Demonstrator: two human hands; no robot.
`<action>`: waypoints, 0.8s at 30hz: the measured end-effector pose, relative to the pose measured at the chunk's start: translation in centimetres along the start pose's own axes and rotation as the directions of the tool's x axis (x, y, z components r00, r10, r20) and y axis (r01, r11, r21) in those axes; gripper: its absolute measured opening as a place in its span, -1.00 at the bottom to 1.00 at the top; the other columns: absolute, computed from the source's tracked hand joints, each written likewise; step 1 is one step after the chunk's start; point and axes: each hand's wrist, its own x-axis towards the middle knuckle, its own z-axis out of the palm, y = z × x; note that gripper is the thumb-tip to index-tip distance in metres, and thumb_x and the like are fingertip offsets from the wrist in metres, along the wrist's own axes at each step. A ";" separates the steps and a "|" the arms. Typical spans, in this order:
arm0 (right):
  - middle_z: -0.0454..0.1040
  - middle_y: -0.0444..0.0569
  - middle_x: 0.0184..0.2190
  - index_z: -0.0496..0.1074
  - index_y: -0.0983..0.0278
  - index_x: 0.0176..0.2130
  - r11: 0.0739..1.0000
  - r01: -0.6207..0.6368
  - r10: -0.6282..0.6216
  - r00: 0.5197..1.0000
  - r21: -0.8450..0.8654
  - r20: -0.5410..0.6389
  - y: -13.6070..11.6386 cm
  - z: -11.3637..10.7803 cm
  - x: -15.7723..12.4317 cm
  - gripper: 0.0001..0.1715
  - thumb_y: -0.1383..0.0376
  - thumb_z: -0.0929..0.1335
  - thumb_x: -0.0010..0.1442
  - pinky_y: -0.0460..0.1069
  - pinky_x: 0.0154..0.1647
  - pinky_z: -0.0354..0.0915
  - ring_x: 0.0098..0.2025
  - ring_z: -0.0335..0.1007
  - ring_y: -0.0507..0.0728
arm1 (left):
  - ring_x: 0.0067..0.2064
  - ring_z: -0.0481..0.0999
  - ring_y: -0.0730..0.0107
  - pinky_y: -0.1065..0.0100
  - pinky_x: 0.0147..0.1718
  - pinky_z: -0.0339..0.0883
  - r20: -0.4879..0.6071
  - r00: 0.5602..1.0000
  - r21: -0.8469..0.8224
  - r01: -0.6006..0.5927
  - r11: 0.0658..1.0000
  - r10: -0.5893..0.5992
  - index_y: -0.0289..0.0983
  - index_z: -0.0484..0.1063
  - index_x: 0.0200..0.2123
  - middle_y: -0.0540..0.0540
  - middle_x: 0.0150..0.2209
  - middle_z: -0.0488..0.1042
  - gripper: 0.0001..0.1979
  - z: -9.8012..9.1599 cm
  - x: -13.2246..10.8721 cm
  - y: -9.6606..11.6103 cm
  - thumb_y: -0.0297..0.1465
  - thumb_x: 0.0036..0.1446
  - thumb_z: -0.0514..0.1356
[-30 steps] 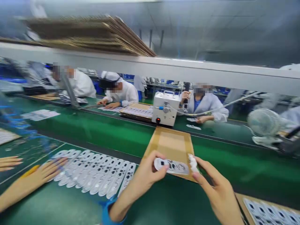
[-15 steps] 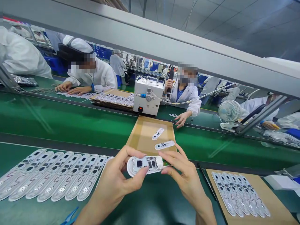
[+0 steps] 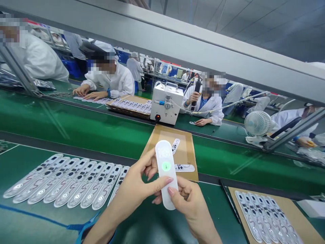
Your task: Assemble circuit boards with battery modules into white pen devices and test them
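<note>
Upright between my hands is a long white rounded device housing (image 3: 167,188), its smooth face toward me and a green light glowing near its middle. My left hand (image 3: 144,179) grips its left side, thumb across the front and fingers behind. My right hand (image 3: 189,200) pinches the lower right edge with the thumb on the face. Beyond it, a cardboard sheet (image 3: 149,145) carries one white circuit-board piece (image 3: 175,145) and another piece (image 3: 185,168), the second partly hidden by the housing.
A row of open housings with boards (image 3: 78,186) lies at left. More housings (image 3: 266,213) lie on cardboard at right beside black tweezers (image 3: 230,200). Across the green line are a white machine (image 3: 166,105), a small fan (image 3: 257,123) and co-workers in white. A blue wrist strap (image 3: 86,228) crosses lower left.
The housing has turned from lying level with its board showing to standing upright with its smooth face and green light toward me. A co-worker's hand has drawn back from the cardboard.
</note>
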 end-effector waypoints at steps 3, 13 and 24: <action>0.59 0.05 -0.38 0.54 0.32 -0.19 0.994 -0.009 0.006 1.000 0.112 0.023 0.2 0.3 -0.1 -0.53 -0.01 0.42 0.11 0.04 -0.22 0.46 -0.32 0.56 0.20 | -0.49 0.26 0.50 0.56 -0.58 0.24 0.030 0.999 -0.008 0.028 1.000 -0.028 -0.10 0.27 0.16 0.14 -0.53 0.07 -0.38 -0.2 -0.2 0.0 -0.28 0.01 0.34; 0.59 0.04 -0.38 0.53 0.31 -0.17 0.992 -0.003 -0.005 0.998 0.122 0.065 0.4 0.5 -0.1 -0.59 0.04 0.41 0.14 0.03 -0.21 0.45 -0.32 0.55 0.18 | -0.51 0.26 0.51 0.57 -0.61 0.27 0.040 0.999 -0.062 0.038 0.997 -0.036 -0.11 0.31 0.15 0.13 -0.54 0.10 -0.38 -0.1 -0.6 0.7 -0.28 0.00 0.35; 0.59 0.08 -0.22 0.57 0.27 -0.15 0.949 -0.222 0.146 0.939 0.224 0.312 -0.8 0.3 -1.1 -0.44 -0.06 0.48 -0.01 0.10 -0.08 0.43 -0.17 0.55 0.27 | -0.60 0.34 0.62 0.58 -0.72 0.18 0.284 0.954 -0.417 0.210 0.885 -0.093 -0.22 0.43 0.00 -0.20 -0.09 0.51 -0.61 0.3 -2.4 1.4 -0.17 0.16 0.22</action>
